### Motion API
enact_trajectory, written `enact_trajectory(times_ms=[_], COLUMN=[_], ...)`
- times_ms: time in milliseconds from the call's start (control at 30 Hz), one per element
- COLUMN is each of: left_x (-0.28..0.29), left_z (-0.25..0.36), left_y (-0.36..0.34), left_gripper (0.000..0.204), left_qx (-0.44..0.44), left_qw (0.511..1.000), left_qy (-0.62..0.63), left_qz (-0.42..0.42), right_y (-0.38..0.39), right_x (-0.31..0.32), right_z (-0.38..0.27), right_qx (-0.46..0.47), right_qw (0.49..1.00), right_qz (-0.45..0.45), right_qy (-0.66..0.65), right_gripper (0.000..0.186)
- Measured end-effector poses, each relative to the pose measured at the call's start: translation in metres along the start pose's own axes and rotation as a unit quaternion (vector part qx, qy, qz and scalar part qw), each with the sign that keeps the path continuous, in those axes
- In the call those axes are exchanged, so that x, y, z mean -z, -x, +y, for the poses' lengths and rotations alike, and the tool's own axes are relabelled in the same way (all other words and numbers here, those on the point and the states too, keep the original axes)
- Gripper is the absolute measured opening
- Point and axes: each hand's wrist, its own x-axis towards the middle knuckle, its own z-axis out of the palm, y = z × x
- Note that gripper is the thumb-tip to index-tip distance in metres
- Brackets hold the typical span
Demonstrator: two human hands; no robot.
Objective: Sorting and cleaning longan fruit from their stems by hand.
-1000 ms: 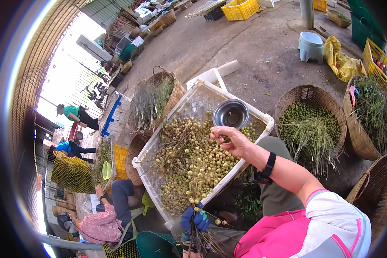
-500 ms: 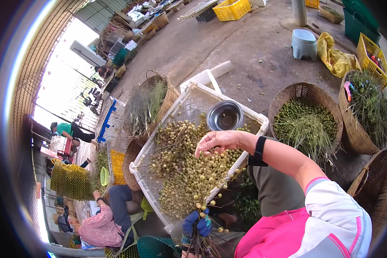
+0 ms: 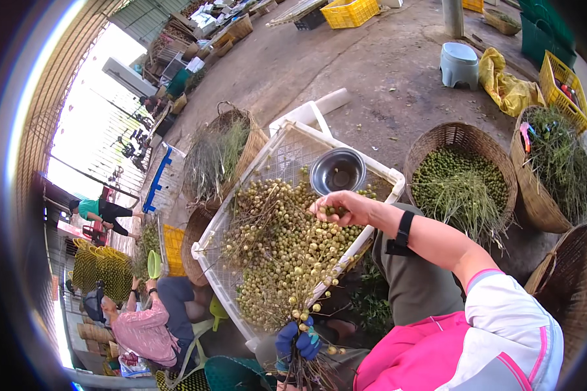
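Observation:
My left hand (image 3: 298,340), in a blue glove, grips a bunch of thin brown stems (image 3: 304,373) at the near corner of a white mesh tray (image 3: 362,251). Small round yellowish fruits (image 3: 298,313) hang from the stems above the glove. My bare right hand (image 3: 346,210) is over the tray's right side with its fingers curled, and small green fruits show inside them. Many loose yellow-green fruits (image 3: 293,241) and stemmed bunches cover the tray. Just beyond my right hand a steel bowl (image 3: 338,173) stands in the tray, its bottom partly visible.
To the right are a wicker basket of green fruits (image 3: 460,173), a basket of cut stems (image 3: 557,169) and another wicker basket (image 3: 571,280). A stemmed-filled basket (image 3: 218,153) stands beyond the tray. A blue-grey stool (image 3: 460,65) is farther off. Another person (image 3: 143,329) sits at left.
My right hand has drawn back slightly from the fruit toward the bowl, its fingers now curled around green fruits. My left hand keeps its grip. The seated person has raised their arms to a green basin.

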Motion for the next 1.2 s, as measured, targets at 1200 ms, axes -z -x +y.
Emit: enact_trajectory(times_ms=[1200], left_x=[-0.021], left_z=[0.012], left_y=[-0.003], left_gripper=[0.035], left_qx=[-0.134], left_qw=[0.989], left_qy=[-0.044], left_qz=[-0.054], right_y=[0.035], right_x=[-0.009], right_z=[0.054], right_qx=[-0.05], right_qw=[0.943], right_qz=[0.215], right_qy=[0.251], right_gripper=[0.038])
